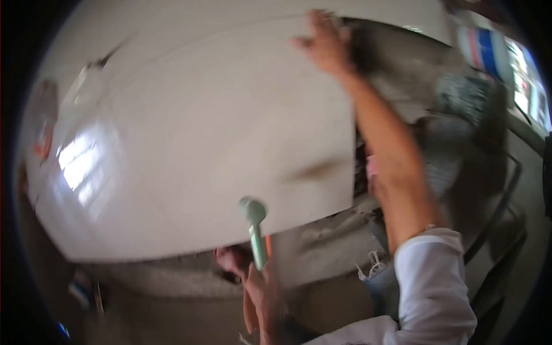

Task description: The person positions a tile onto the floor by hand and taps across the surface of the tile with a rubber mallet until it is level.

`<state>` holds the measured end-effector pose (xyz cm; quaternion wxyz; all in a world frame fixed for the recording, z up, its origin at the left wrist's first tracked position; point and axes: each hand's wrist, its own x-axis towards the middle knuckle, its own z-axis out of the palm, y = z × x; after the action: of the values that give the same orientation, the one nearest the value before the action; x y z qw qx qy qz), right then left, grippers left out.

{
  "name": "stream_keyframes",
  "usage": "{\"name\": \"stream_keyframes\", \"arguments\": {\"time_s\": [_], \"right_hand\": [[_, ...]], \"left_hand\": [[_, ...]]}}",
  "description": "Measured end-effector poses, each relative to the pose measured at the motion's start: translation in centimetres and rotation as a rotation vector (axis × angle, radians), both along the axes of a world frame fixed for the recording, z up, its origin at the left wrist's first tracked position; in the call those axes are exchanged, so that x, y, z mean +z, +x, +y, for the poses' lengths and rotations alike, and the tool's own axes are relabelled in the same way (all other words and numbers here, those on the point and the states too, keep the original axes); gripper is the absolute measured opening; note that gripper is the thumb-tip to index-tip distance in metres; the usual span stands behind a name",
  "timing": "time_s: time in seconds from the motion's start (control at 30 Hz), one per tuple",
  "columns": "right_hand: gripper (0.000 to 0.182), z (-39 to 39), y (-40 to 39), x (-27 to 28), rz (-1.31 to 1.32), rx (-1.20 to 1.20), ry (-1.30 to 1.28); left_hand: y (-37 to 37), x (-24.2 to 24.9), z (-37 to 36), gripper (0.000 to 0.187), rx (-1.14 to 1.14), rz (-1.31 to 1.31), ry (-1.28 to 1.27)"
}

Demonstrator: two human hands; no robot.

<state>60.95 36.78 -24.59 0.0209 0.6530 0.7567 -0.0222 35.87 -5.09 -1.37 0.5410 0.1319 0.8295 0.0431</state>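
Observation:
A large glossy white tile [201,126] fills most of the head view. My right hand [330,46] reaches to the tile's far right corner, its fingers spread and the thumb apart. Low in the middle, my left hand [263,293] is wrapped round the handle of a mallet [253,211] with a pale green, rounded head. That head overlaps the tile's near edge in this view. Motion blurs both hands, and a reddish shape [231,259] lies just left of the handle.
Rough grey ground [397,63] borders the tile at right. Beyond it stand a striped blue and pink bucket [486,50] and a clear plastic bag [463,98]. Frayed jeans [386,287] show below, and a translucent object with orange [43,123] is at far left.

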Motion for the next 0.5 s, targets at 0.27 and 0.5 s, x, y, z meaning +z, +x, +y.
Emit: {"name": "stream_keyframes", "arguments": {"time_s": [0.27,0.5], "right_hand": [[0.08,-0.9,1.1,-1.4,-0.01,0.032,0.066],[0.065,-13.4,-0.9,1.6,0.092,0.099,-0.001]], "left_hand": [[-1.1,-0.4,-3.5,0.038,-0.108,0.013,0.014],[-2.3,2.1,-2.9,0.051,-0.319,0.091,0.194]]}}
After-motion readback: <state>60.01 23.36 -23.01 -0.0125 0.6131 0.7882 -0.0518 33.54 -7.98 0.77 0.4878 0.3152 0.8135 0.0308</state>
